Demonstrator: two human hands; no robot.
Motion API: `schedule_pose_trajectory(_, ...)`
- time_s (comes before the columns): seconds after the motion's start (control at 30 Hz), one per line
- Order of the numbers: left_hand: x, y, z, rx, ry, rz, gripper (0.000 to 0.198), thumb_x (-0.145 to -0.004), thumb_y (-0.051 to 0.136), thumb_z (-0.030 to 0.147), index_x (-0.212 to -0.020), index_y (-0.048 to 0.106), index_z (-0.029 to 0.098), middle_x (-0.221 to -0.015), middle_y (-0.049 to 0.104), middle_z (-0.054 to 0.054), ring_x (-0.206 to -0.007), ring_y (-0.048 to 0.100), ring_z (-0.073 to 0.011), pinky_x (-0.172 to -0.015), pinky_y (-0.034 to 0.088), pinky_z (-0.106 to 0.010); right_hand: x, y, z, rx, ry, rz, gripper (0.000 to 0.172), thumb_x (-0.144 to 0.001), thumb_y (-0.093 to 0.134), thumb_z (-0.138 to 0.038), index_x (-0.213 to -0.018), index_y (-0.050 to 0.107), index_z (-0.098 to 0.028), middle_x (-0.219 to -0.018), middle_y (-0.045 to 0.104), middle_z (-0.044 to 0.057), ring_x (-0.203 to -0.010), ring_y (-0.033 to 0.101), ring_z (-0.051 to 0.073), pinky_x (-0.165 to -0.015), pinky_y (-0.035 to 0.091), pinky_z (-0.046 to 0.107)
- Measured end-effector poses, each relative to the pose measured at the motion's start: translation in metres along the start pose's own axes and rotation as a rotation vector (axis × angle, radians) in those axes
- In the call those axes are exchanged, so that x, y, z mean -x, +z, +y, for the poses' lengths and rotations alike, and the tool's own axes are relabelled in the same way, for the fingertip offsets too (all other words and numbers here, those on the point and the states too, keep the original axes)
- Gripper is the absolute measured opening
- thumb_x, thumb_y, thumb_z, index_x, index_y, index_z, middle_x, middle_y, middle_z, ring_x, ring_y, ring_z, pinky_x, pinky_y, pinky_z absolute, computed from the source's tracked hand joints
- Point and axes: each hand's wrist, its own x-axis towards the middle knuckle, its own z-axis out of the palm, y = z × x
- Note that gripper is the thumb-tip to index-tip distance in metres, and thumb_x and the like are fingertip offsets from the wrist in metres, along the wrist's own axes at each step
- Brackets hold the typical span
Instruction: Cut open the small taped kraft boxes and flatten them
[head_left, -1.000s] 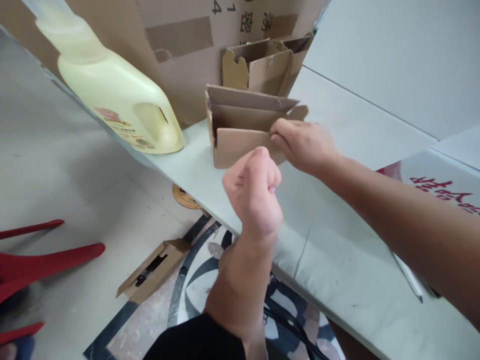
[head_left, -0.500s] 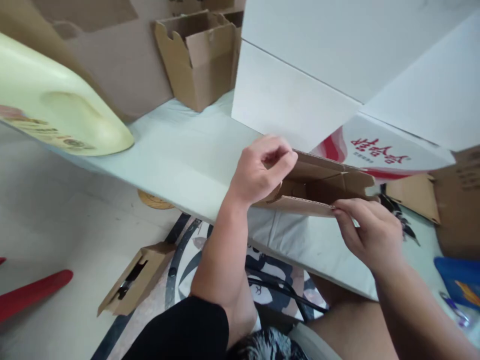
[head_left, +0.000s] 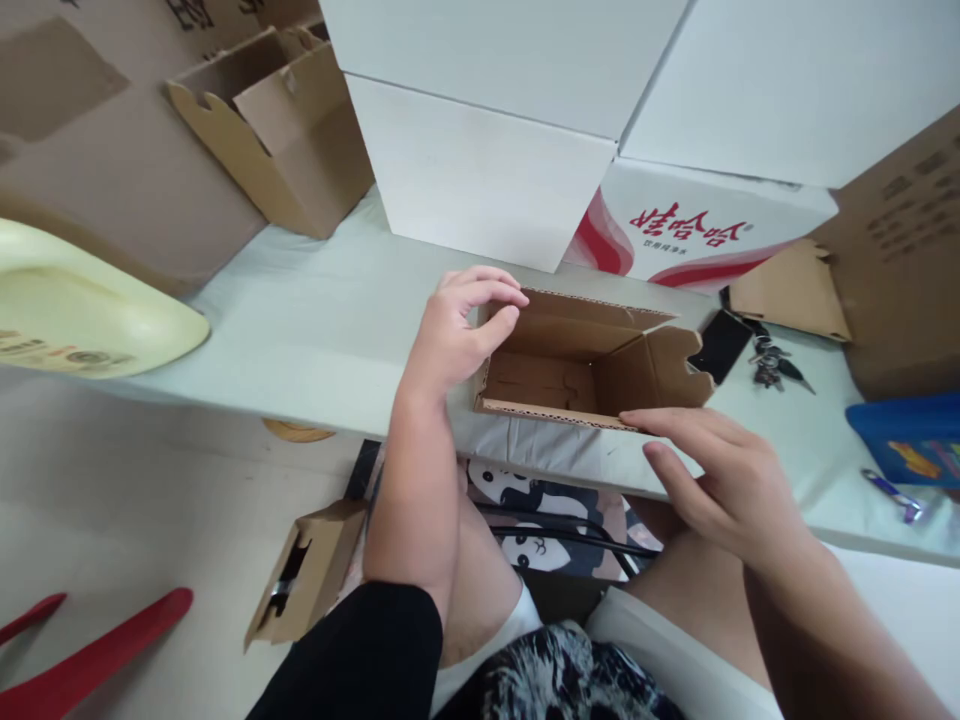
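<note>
An open-topped cardboard box (head_left: 630,370) stands at the front of the covered table, its inside showing. My left hand (head_left: 457,325) is at its left end, fingers curved and the thumb apart from them, with no cardboard between the tips. Part of that end is hidden behind the hand. My right hand (head_left: 724,475) rests its outstretched fingertips on the near rim, at the right; its thumb hangs free below. A notched end flap sticks up on the box's right side.
White boxes (head_left: 480,170) stand behind, beside a red-and-white printed carton (head_left: 679,225). Keys (head_left: 772,362), a flat brown carton (head_left: 791,290) and a blue pack (head_left: 907,440) lie right. A pale yellow bottle (head_left: 90,300) and another cardboard box (head_left: 300,140) are left.
My right hand has loosened its pinch on the near rim. My left fingers have spread from a curl. The box now shows more of its inside, and the view has shifted.
</note>
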Motion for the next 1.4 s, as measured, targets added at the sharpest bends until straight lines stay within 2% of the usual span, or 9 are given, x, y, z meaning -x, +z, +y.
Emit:
schedule_pose_trajectory(0.17, -0.002, 0.008, -0.008, 0.018, 0.017, 0.063, 0.019, -0.078, 0.065, 0.018, -0.095, 0.066, 0.027, -0.11, 0.068, -0.002, -0.104, 0.062, -0.0193, -0.098, 0.05, -0.038, 0.014, 0.004, 0.013, -0.12, 0.243, 0.088, 0.025, -0.102, 0.048, -0.025, -0.092, 0.071, -0.022, -0.081, 0.078, 0.001, -0.07, 0.075, 0.014, -0.063, 0.056, 0.026)
schedule_pose_trajectory(0.33, -0.004, 0.017, -0.008, -0.004, 0.014, 0.165, 0.026, -0.076, 0.07, 0.024, -0.076, 0.045, 0.025, -0.081, 0.054, 0.001, -0.081, 0.057, -0.017, -0.082, 0.052, -0.035, 0.029, 0.016, 0.018, -0.345, 0.526, 0.282, 0.003, -0.093, 0.065, -0.024, -0.091, 0.068, -0.024, -0.08, 0.071, 0.0, -0.068, 0.072, 0.016, -0.057, 0.056, 0.029)
schedule_pose_trajectory(0.47, -0.006, 0.018, 0.002, -0.111, -0.032, 0.1, 0.02, -0.082, 0.068, 0.028, -0.07, 0.052, 0.024, -0.078, 0.062, 0.0, -0.081, 0.059, -0.0173, -0.087, 0.051, -0.036, 0.027, 0.022, 0.021, -0.227, 0.38, 0.44, 0.014, -0.083, 0.074, -0.016, -0.091, 0.068, -0.025, -0.086, 0.066, 0.001, -0.074, 0.064, 0.017, -0.061, 0.05, 0.033)
schedule_pose_trajectory(0.6, -0.009, 0.021, 0.003, -0.166, -0.149, -0.069, 0.011, -0.082, 0.071, 0.031, -0.079, 0.064, 0.023, -0.085, 0.072, 0.0, -0.085, 0.066, -0.0176, -0.085, 0.053, -0.033, 0.023, 0.028, 0.028, -0.061, 0.356, 0.615, 0.021, -0.077, 0.08, -0.027, -0.094, 0.068, -0.026, -0.098, 0.059, 0.004, -0.098, 0.06, 0.024, -0.088, 0.049, 0.044)
schedule_pose_trajectory(0.7, -0.011, 0.023, -0.002, -0.181, -0.208, -0.203, 0.016, -0.088, 0.066, 0.035, -0.08, 0.068, 0.021, -0.084, 0.075, -0.001, -0.083, 0.068, -0.0182, -0.08, 0.054, -0.032, 0.03, 0.035, 0.033, -0.254, 0.527, 0.489, 0.026, -0.084, 0.073, -0.034, -0.108, 0.065, -0.027, -0.106, 0.06, 0.006, -0.103, 0.06, 0.025, -0.093, 0.049, 0.048)
schedule_pose_trajectory(0.8, -0.011, 0.023, -0.006, -0.056, -0.191, -0.114, 0.025, -0.097, 0.054, 0.035, -0.081, 0.068, 0.022, -0.087, 0.076, -0.003, -0.086, 0.071, -0.0171, -0.083, 0.056, -0.031, 0.038, 0.037, 0.033, -0.389, 0.584, 0.33, 0.028, -0.091, 0.063, -0.034, -0.119, 0.063, -0.027, -0.107, 0.066, 0.005, -0.1, 0.063, 0.023, -0.091, 0.052, 0.045)
schedule_pose_trajectory(0.97, -0.012, 0.026, -0.014, 0.047, -0.151, -0.002, 0.013, -0.093, 0.062, 0.031, -0.101, 0.068, 0.023, -0.107, 0.076, -0.004, -0.102, 0.071, -0.0195, -0.096, 0.057, -0.035, 0.035, 0.032, 0.03, -0.39, 0.463, 0.202, 0.03, -0.099, 0.048, -0.035, -0.117, 0.07, -0.026, -0.119, 0.071, 0.007, -0.111, 0.066, 0.024, -0.095, 0.052, 0.043)
schedule_pose_trajectory(1.23, -0.015, 0.029, -0.035, 0.286, -0.151, -0.058, 0.049, -0.097, 0.048, 0.064, -0.115, 0.069, 0.024, -0.126, 0.072, -0.007, -0.123, 0.067, -0.0241, -0.111, 0.052, -0.042, 0.034, 0.042, 0.035, -0.444, 0.322, 0.117, 0.072, -0.096, 0.029, -0.075, -0.125, 0.07, -0.024, -0.142, 0.066, 0.011, -0.134, 0.059, 0.033, -0.118, 0.04, 0.059)
schedule_pose_trajectory(1.4, -0.011, 0.022, -0.032, 0.345, -0.15, -0.123, 0.079, -0.09, 0.027, 0.086, -0.123, 0.066, 0.026, -0.136, 0.066, -0.009, -0.134, 0.059, -0.028, -0.112, 0.051, -0.042, 0.034, 0.051, 0.037, -0.353, 0.493, 0.223, 0.037, -0.103, 0.044, -0.047, -0.11, 0.073, -0.024, -0.122, 0.075, 0.01, -0.12, 0.068, 0.03, -0.103, 0.054, 0.053)
